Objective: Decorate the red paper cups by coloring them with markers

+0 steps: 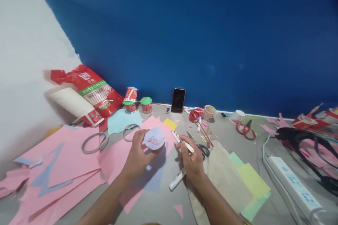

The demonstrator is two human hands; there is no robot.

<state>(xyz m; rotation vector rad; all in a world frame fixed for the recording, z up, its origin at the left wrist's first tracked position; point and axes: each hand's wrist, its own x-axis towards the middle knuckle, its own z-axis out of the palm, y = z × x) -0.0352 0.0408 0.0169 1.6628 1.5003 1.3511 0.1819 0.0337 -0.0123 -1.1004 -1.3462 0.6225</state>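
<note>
My left hand (139, 147) grips a round white paper disc (154, 138) by its edge; red and blue lines are drawn on its face. Whether a cup sits beneath the disc, I cannot tell. Between the fingers of my right hand (190, 158) is a white marker (188, 145), its reddish tip pointing toward the disc but apart from it. A second white marker (176, 180) lies on the table by the right wrist. Pink paper (118, 158) spreads under and beside my left hand. Dark-handled scissors (204, 150) lie just beyond my right hand.
Red paper cups with green tops (146, 104) stand at the back, left of a propped phone (178, 100). A paper cup bag (96, 89) leans at left. Tape rings (95, 143) lie on pink sheets. At right are red scissors (245, 130) and a power strip (294, 184).
</note>
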